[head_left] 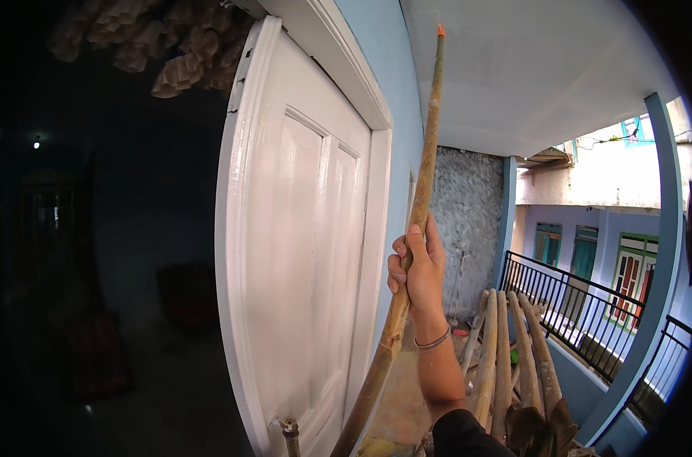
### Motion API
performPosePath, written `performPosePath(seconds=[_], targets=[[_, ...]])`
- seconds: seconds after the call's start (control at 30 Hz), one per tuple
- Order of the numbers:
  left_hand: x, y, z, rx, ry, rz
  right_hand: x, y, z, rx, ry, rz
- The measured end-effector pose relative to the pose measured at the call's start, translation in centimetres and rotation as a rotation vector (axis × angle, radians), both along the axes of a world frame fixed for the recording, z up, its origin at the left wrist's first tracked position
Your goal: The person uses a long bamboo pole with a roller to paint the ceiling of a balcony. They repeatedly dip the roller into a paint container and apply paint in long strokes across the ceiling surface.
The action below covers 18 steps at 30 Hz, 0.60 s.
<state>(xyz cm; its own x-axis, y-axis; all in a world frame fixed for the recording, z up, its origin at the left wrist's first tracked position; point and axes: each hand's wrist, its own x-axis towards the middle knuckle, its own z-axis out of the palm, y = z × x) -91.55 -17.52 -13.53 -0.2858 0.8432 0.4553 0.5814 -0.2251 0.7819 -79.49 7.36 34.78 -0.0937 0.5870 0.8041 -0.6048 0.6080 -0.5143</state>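
My right hand (422, 259) is closed around a long bamboo pole (425, 179), thumb on the near side and fingers wrapped round its left. A bracelet circles the wrist below it. Tilted, the pole runs from the lower edge up toward the white ceiling (498, 76), and an orange piece (441, 30) marks its upper tip. I cannot tell whether that tip touches the ceiling. Just left of the pole stands a white panelled door (304, 228). My left hand does not show.
Several thick bamboo poles (503, 350) lie at the lower right, beside a black railing (582, 297). A blue post (669, 206) rises at the right. The door's metal handle (289, 426) juts out low. Left of the door is a dark room with pale bundles (180, 72) hanging above.
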Motion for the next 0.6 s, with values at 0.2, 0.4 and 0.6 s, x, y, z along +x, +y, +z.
performPosePath(seconds=[0.2, 0.4, 0.6], targets=[[1.7, 5.4, 12.1, 0.131, -0.041, 0.004, 1.5, 10.9, 5.9, -0.014, 0.024, 0.046], [4.4, 8.5, 16.4, 0.155, -0.122, -0.138, 4.8, 16.4, 9.1, -0.099, -0.004, -0.04], [5.8, 4.5, 12.3, 0.046, -0.243, -0.34, 10.7, 8.5, 5.8, -0.206, -0.057, -0.126]])
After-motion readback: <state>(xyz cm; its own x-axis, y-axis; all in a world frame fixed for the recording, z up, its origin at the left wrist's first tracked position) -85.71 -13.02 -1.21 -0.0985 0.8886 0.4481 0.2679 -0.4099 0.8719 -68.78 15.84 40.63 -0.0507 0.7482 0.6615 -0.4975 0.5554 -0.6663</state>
